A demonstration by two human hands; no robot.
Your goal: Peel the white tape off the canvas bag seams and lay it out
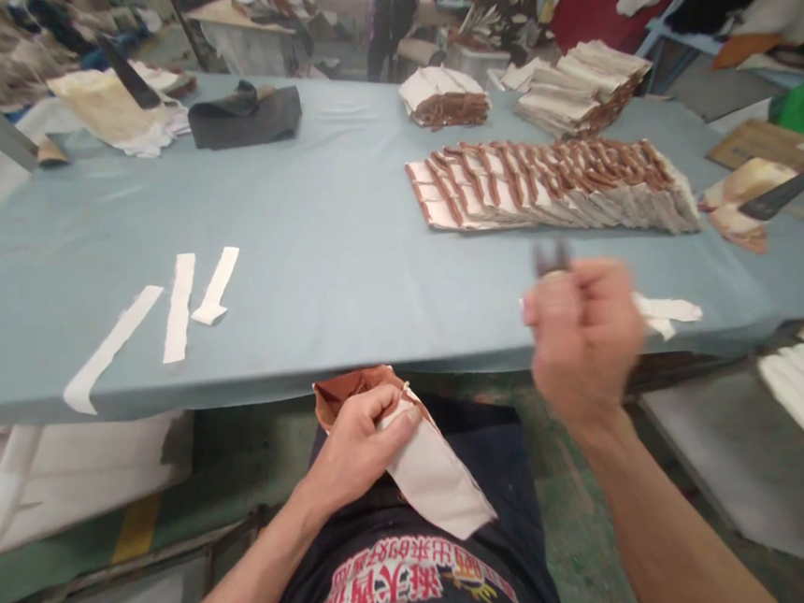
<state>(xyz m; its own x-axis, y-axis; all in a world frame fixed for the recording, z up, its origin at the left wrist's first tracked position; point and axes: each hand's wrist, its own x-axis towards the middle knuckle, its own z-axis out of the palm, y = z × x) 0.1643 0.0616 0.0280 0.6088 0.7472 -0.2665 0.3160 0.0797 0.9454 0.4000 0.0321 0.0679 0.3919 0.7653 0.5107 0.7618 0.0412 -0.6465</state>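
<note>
My left hand (358, 441) is down at my lap, below the table edge, its fingers closed on a brown and pale leather piece (431, 472) that hangs over my dark shirt. My right hand (585, 342) is raised in front of the table edge, blurred by motion, fingers curled round a small dark metal tool (551, 257) that sticks up from the fist. Just behind that hand a white strip (670, 309) lies on the grey-blue table (312, 234).
A long fanned row of brown-edged pale pieces (553, 185) lies at the right of the table, with two more stacks (444, 96) (584, 88) behind it. Three white strips (177, 307) lie at the left. Dark fabric (245, 116) and cream material (110, 106) sit at the back.
</note>
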